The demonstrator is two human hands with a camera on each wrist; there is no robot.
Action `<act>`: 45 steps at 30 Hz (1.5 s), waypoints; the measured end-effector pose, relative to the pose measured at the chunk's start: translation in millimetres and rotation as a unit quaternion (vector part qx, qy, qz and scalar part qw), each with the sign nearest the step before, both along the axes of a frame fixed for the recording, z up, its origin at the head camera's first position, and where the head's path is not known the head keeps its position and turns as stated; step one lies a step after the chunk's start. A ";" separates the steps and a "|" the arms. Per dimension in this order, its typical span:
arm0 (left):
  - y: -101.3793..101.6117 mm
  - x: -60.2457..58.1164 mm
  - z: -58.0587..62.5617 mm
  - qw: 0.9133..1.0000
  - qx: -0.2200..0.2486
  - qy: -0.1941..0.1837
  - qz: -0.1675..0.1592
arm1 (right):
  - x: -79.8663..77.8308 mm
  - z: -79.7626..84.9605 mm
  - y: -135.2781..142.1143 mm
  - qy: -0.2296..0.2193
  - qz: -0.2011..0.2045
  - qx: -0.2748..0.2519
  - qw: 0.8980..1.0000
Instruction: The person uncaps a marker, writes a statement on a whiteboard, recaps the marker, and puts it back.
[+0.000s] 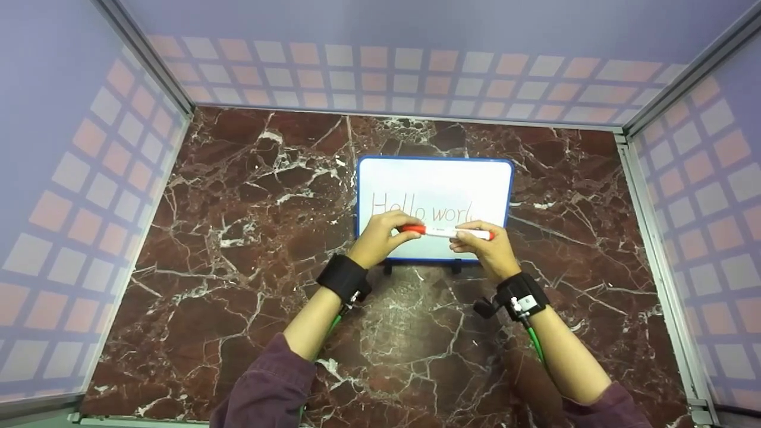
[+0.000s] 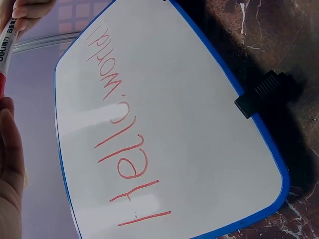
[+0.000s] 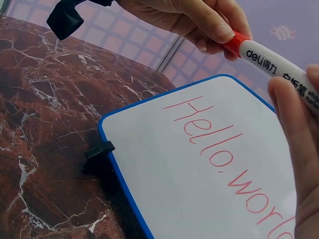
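Observation:
A white whiteboard marker (image 1: 441,232) with red ends is held level between both hands, above the lower part of a blue-framed whiteboard (image 1: 434,178). My left hand (image 1: 377,238) pinches its red cap (image 3: 236,43) between thumb and fingers. The white barrel, near its other red end, is gripped by my right hand (image 1: 492,249). In the right wrist view the cap meets the barrel, and dark "deli" lettering shows on the barrel. Red handwriting (image 2: 130,169) on the board reads "Hello, world"; in the head view the hands cover parts of it.
Two black clips (image 1: 456,266) sit on the board's near edge. Beneath it spreads a dark red marbled tabletop (image 1: 267,321). Pale panels (image 1: 416,71) with a pink and white square pattern enclose the back and sides. Both wrists wear black straps (image 1: 343,278) with green cables.

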State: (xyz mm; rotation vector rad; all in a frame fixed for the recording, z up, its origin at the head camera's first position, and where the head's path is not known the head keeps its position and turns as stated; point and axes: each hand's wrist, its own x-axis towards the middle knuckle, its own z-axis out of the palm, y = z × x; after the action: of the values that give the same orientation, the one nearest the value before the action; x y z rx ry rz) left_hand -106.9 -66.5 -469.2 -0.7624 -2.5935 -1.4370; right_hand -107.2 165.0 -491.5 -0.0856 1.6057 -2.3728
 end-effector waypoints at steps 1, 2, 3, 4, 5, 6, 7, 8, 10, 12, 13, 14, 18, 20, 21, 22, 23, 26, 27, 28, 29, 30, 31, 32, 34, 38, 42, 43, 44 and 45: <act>0.0 0.4 -0.2 1.000 0.000 0.003 -0.001 | 0.1 0.1 -0.2 -0.002 0.000 0.003 1.000; 0.1 0.7 -0.6 1.000 0.000 0.004 -0.001 | 0.4 0.3 -0.5 -0.003 0.000 0.005 1.000; 0.2 1.1 -1.1 1.000 0.001 0.006 -0.001 | 0.7 0.6 -0.8 -0.005 0.000 0.007 1.000; 0.4 1.5 -1.4 1.000 0.002 0.007 -0.001 | 1.0 0.9 -1.0 -0.007 -0.001 0.008 1.000; 0.6 1.9 -1.7 1.000 0.003 0.007 0.000 | 1.2 1.1 -1.2 -0.008 -0.002 0.008 1.000; 0.9 2.3 -1.7 1.000 0.004 0.008 0.000 | 1.3 1.2 -1.2 -0.009 -0.003 0.008 1.000; 1.1 2.5 -1.9 1.000 0.005 0.008 0.000 | 1.4 1.3 -1.1 -0.010 -0.004 0.007 1.000; 1.3 2.9 -1.9 1.000 0.006 0.008 0.000 | 1.4 1.4 -1.1 -0.010 -0.005 0.006 1.000; 1.8 3.5 -1.6 1.000 0.011 0.009 0.001 | 1.1 1.4 -1.1 -0.012 -0.005 0.006 1.000; 2.1 3.7 -1.7 1.000 0.015 0.012 0.002 | 0.6 1.2 -1.2 -0.014 -0.003 0.006 1.000; 2.3 3.7 -1.9 1.000 0.016 0.013 0.002 | 0.4 1.1 -1.3 -0.015 -0.003 0.006 1.000; 2.4 3.7 -2.2 1.000 0.017 0.014 0.003 | 0.3 1.0 -1.6 -0.016 -0.002 0.006 1.000; 3.0 3.8 -3.8 1.000 0.016 0.017 0.002 | 0.0 -0.2 -2.5 -0.027 -0.005 0.004 1.000; 3.0 3.9 -4.0 1.000 0.015 0.016 0.002 | 0.1 -0.7 -3.2 -0.031 -0.010 0.004 0.999; 3.0 4.0 -3.9 1.000 0.014 0.015 0.002 | 0.1 -0.9 -3.4 -0.033 -0.010 0.004 0.999; 2.9 4.0 -3.7 1.000 0.013 0.015 0.002 | 0.3 -0.9 -3.8 -0.035 -0.013 0.002 0.999; 2.8 3.9 -3.5 1.000 0.012 0.015 0.002 | 0.5 -0.8 -4.1 -0.034 -0.014 0.001 0.999; 2.4 3.3 -3.5 1.000 0.011 0.015 0.005 | 0.4 -1.0 -5.0 -0.029 -0.011 0.000 1.000; 2.3 3.2 -3.7 1.000 0.011 0.016 0.005 | 0.4 -1.0 -5.3 -0.028 -0.009 -0.002 1.000; 2.1 3.1 -3.9 1.000 0.012 0.015 0.005 | 0.5 -0.9 -5.5 -0.026 -0.008 -0.001 1.000; 2.0 3.3 -4.0 1.000 0.013 0.015 0.003 | 0.5 -1.0 -5.5 -0.024 -0.005 0.000 1.000; 2.0 3.4 -4.0 1.000 0.014 0.015 0.001 | 0.3 -1.2 -5.3 -0.022 -0.002 0.001 1.000; 1.9 3.4 -4.1 1.000 0.015 0.016 0.001 | 0.1 -1.3 -5.2 -0.019 0.001 0.003 1.000; 2.1 3.5 -3.9 1.000 0.016 0.016 0.000 | 0.0 -1.5 -4.7 -0.017 0.005 0.004 1.000; 2.4 3.8 -4.1 1.000 0.017 0.017 -0.002 | 0.0 -1.8 -3.9 -0.013 0.012 0.007 1.000; 3.0 3.7 -6.2 1.000 0.007 0.014 -0.005 | -0.9 -4.0 -2.2 -0.014 0.024 0.011 1.000; 2.3 3.0 -6.3 1.000 -0.021 0.014 -0.014 | -2.5 -4.6 -0.1 0.002 0.032 0.042 0.999; 1.7 2.8 -5.8 0.999 -0.028 0.016 -0.014 | -3.2 -4.4 0.6 0.012 0.037 0.060 0.997; 1.0 2.4 -5.2 0.999 -0.034 0.017 -0.015 | -4.0 -4.1 1.3 0.024 0.041 0.081 0.996; 0.3 2.0 -4.6 0.999 -0.039 0.017 -0.015 | -4.7 -3.1 1.7 0.036 0.045 0.103 0.993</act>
State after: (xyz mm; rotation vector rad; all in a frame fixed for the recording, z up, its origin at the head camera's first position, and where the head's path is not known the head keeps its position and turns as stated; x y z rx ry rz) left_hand -104.8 -66.3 -473.8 -0.8318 -2.6375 -1.3254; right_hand -111.9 166.7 -494.6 -0.1987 1.8292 -2.1479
